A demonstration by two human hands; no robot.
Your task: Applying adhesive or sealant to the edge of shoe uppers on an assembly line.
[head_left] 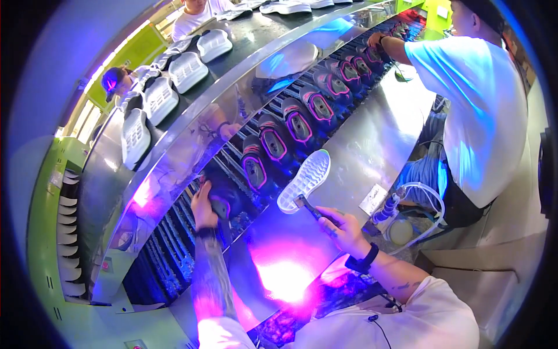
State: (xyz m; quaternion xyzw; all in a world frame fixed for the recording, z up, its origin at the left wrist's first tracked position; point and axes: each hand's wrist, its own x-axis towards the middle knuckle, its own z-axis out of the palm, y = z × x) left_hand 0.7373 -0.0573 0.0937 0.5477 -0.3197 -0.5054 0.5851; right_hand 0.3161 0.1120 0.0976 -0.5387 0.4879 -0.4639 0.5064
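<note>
My left hand (203, 208) is closed round the near end of a dark shoe upper (224, 192) on the slatted conveyor; part of that upper lies in shade. In my right hand (344, 231) is a dark-handled brush (314, 212), its tip against the heel end of a white shoe sole (306, 179). The sole rests on the metal worktop with its gridded side up. Just beyond my left hand, several black shoe uppers with pink outlines (272, 144) stand in a slanting row on the conveyor.
White soles (187, 72) lie along a higher dark belt (247, 43) at the left, behind a shiny metal guard (174, 142). A co-worker (482, 110) reaches over the conveyor (168, 256) at the far right. A clear hose (440, 203) loops beside a small container (401, 231).
</note>
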